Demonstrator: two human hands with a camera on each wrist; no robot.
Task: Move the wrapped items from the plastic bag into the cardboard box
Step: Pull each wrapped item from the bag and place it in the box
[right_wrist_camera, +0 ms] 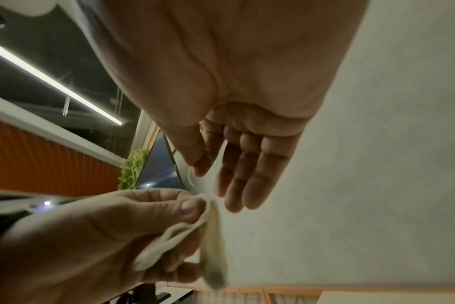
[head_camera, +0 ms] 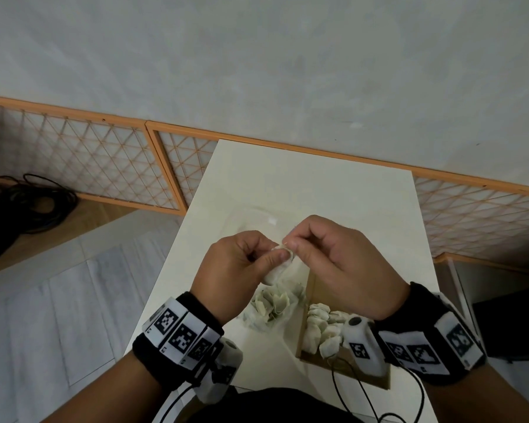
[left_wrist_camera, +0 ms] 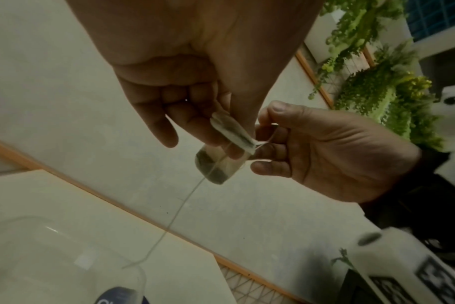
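Observation:
Both hands are raised above the white table (head_camera: pixel 318 190), close together. My left hand (head_camera: pixel 277 254) pinches a pale wrapped item (head_camera: pixel 277 271), which looks like a tea bag, and a second one (left_wrist_camera: pixel 216 164) hangs just under it. My right hand (head_camera: pixel 289 242) pinches the top corner or thread of the same wrapped item (left_wrist_camera: pixel 233 131). A thin thread (left_wrist_camera: pixel 179 209) dangles from it towards the table. Below the hands lies the clear plastic bag (head_camera: pixel 271 306) with several wrapped items. To its right the cardboard box (head_camera: pixel 308 300) holds several more (head_camera: pixel 321 331).
A clear plastic sheet or lid (head_camera: pixel 257 218) lies on the table beyond the hands. Orange lattice panels (head_camera: pixel 104 160) line the wall behind. Black cables (head_camera: pixel 28 203) are coiled on the floor at left. The table's left edge runs close to the bag.

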